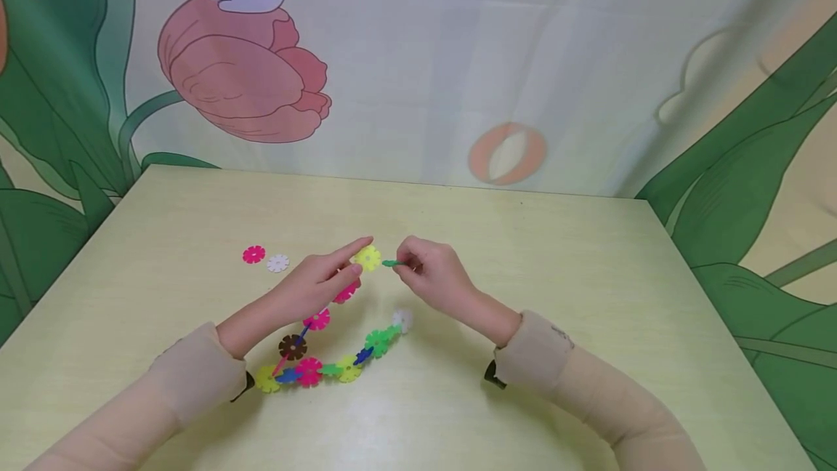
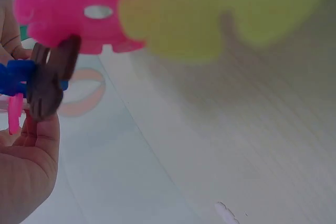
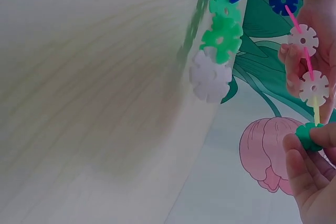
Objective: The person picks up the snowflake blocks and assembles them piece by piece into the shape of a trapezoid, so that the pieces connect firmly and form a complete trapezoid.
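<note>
In the head view my left hand [image 1: 320, 283] pinches a yellow notched disc [image 1: 368, 259] between thumb and index finger, at one end of a chain of plastic snowflake discs. My right hand [image 1: 434, 275] pinches a green notched disc [image 1: 391, 263], seen edge-on beside the yellow one. The right wrist view shows this green disc [image 3: 307, 136] meeting the edge of the yellow disc [image 3: 316, 109]. The chain runs under the left hand, past a brown disc [image 1: 293, 347], and curves right to a white end disc [image 1: 402, 320]. Close to the left wrist camera hang pink [image 2: 63, 11] and yellow discs [image 2: 184, 19].
A loose pink disc [image 1: 253, 254] and a loose white disc [image 1: 277, 263] lie on the pale wooden table [image 1: 556, 253], left of the hands. Behind the table's far edge hangs a curtain [image 1: 405, 78] printed with flowers and leaves.
</note>
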A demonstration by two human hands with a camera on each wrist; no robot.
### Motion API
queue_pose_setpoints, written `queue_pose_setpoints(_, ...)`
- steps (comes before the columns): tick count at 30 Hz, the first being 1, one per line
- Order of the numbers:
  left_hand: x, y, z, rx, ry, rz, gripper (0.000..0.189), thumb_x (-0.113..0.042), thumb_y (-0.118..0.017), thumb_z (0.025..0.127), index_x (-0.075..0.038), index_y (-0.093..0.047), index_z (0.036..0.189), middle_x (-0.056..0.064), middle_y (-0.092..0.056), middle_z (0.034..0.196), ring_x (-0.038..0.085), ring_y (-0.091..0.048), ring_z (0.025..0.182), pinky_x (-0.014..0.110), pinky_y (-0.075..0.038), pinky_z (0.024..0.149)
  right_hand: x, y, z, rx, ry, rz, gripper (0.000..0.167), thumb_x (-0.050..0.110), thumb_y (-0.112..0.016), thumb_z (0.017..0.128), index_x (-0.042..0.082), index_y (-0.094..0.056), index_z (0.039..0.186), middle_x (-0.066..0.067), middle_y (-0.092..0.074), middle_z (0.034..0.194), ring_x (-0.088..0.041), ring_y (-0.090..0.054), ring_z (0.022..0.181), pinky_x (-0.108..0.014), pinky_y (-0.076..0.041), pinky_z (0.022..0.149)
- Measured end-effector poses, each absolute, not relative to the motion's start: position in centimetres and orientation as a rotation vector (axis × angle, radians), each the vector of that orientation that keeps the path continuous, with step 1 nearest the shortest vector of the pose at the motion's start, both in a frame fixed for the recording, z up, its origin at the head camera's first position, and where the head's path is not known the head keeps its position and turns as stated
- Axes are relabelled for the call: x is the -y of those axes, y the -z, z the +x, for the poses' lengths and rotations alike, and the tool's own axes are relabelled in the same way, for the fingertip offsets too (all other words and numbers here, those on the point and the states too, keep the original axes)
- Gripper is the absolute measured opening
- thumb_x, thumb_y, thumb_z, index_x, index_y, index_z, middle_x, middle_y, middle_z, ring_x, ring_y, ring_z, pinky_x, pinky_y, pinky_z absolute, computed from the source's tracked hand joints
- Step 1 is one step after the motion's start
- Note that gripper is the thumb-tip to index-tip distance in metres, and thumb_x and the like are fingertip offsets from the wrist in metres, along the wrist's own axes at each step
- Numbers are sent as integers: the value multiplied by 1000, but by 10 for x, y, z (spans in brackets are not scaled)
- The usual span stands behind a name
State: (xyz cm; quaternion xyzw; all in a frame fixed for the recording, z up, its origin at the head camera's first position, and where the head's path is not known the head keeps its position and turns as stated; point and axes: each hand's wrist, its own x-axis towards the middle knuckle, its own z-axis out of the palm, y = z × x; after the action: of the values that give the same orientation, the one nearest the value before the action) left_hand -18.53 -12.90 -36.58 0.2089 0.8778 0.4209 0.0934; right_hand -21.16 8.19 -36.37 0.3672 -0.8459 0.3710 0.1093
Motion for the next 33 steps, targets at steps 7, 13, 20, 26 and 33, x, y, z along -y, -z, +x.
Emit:
queue_pose_setpoints(7, 125, 366, -185, -2590, -1296, 587, 48, -34, -41, 93, -20, -29, 137, 2, -52, 70, 15, -45, 54, 28, -41, 54, -76, 368, -208, 2493, -1135, 1068, 9, -2, -62, 76, 2, -54, 75, -7, -63, 71, -11, -60, 61, -12, -47, 59)
queue_pose_setpoints(13, 122, 364, -183, -2580, -1321, 566, 48, -34, -43, 92, -18, -28, 135, 5, -58, 79, 23, -52, 61, 29, -44, 55, -71, 368, -205, 2516, -1198, 1017, 11, -2, -61, 76, 2, -51, 74, -9, -62, 71, -13, -62, 62, -12, -47, 58)
queue_pose_setpoints(20, 121, 364, -184, -2617, -1349, 528, 48, -30, -44, 92, -17, -28, 135, 6, -60, 84, 25, -52, 61, 29, -44, 54, -67, 369, -203, 2551, -1305, 994, 12, -3, -59, 76, 2, -48, 73, -9, -60, 69, -15, -64, 62, -13, -48, 58)
queue_pose_setpoints(26, 119, 364, -183, -2624, -1354, 543, 49, -31, -44, 92, -15, -27, 135, 7, -61, 85, 19, -48, 57, 28, -43, 53, -63, 369, -202, 2546, -1287, 988, 14, -2, -58, 76, 4, -47, 72, -7, -59, 66, -13, -63, 62, -13, -48, 57)
queue_pose_setpoints(33, 117, 368, -183, -2644, -1365, 533, 48, -31, -45, 92, -14, -28, 133, 7, -64, 88, 15, -47, 57, 28, -42, 53, -59, 371, -200, 2545, -1182, 945, 17, -1, -59, 76, 5, -45, 69, -4, -55, 59, -7, -49, 51, -13, -41, 50)
